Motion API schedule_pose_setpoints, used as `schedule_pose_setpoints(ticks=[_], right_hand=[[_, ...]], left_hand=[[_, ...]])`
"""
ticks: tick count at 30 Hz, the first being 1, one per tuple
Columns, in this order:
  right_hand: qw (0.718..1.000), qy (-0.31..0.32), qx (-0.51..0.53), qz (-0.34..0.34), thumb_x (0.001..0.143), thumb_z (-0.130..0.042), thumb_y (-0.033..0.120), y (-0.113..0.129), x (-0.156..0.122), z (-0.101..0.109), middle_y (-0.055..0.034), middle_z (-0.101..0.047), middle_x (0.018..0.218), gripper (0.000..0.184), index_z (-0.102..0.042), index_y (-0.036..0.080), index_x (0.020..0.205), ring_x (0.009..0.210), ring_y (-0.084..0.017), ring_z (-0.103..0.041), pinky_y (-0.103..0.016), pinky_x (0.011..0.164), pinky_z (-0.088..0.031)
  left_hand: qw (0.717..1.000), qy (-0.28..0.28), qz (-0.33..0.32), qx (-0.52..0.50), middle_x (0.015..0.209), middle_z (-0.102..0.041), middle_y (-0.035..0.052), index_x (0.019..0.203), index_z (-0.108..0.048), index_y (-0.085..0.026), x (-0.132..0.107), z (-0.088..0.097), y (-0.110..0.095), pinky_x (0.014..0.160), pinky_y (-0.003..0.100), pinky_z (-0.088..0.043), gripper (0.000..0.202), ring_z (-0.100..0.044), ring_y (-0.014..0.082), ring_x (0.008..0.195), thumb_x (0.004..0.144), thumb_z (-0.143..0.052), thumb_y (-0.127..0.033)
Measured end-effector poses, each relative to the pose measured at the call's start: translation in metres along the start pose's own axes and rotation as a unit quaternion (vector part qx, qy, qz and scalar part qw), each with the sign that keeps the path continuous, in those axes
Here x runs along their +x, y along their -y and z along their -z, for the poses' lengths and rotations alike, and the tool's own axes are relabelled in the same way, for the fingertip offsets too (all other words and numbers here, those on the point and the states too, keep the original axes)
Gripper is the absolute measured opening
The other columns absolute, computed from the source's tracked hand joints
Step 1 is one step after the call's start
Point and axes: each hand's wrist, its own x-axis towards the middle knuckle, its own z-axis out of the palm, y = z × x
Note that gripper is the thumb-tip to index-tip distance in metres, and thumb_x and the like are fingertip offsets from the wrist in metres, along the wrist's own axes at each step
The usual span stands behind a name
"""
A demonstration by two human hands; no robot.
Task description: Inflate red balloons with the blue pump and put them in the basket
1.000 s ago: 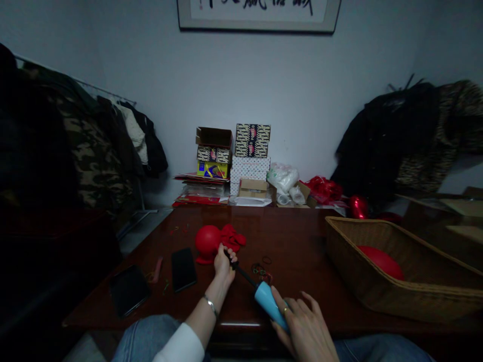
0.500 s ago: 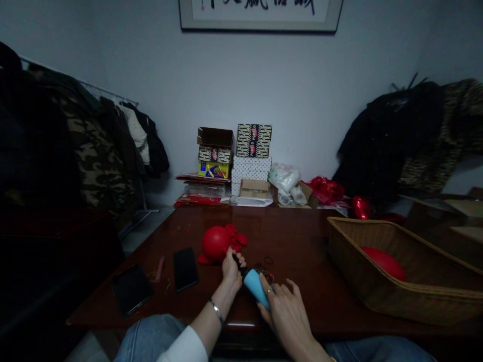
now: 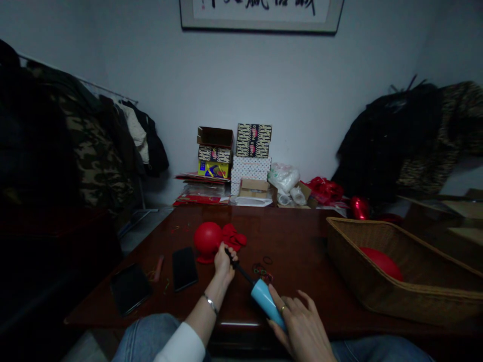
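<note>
My left hand [image 3: 225, 264] is closed around the black end of a balloon pump [image 3: 266, 300], right at the neck of a partly inflated red balloon [image 3: 207, 238]. A thin black rod shows between that end and the light-blue barrel. Around the barrel, my right hand [image 3: 304, 324] has thumb and index finger closed, its other fingers looser. Limp red balloons [image 3: 234, 237] lie behind the left hand. Small coloured rubber bands [image 3: 263, 271] rest on the table just beyond the pump.
A wicker basket [image 3: 345, 274] with a red balloon [image 3: 381, 264] in it stands at the right. Left of my hands lie a black phone [image 3: 184, 269], a dark tablet-like device [image 3: 130, 289] and a small reddish stick [image 3: 159, 268]. Stacked boxes [image 3: 251, 173] stand beyond the wooden table [image 3: 294, 241].
My hands have moved apart, drawing the pump's rod out. The left hand and the red balloon shifted left; the right hand and blue barrel shifted right and toward me.
</note>
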Motion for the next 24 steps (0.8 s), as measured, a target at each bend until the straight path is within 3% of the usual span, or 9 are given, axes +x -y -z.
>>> schedule_pose_setpoints(ticks=[10,24], right_hand=[[1.000,-0.014,-0.011,0.022,0.076,-0.060,0.031,-0.014,-0.016,0.004,0.0020,-0.064,0.086,0.065,-0.033,0.025,0.135,0.078,-0.016,-0.060,-0.039,0.092,-0.025],[0.996,0.073,-0.004,-0.054,0.080,-0.056,0.029,0.016,0.027,-0.002,-0.0029,-0.065,0.086,0.053,-0.043,0.023,0.131,0.082,-0.019,-0.059,-0.042,0.093,-0.026]], left_hand=[[1.000,0.003,0.015,-0.019,0.050,-0.038,-0.0065,0.067,-0.040,-0.018,-0.004,-0.005,-0.004,0.035,0.015,-0.024,0.021,-0.035,0.0046,0.038,0.079,-0.055,-0.027],[0.998,0.010,0.057,-0.016,0.050,-0.038,-0.0070,0.069,-0.039,-0.019,-0.022,-0.008,0.021,0.035,0.016,-0.023,0.025,-0.034,0.0043,0.037,0.076,-0.060,-0.032]])
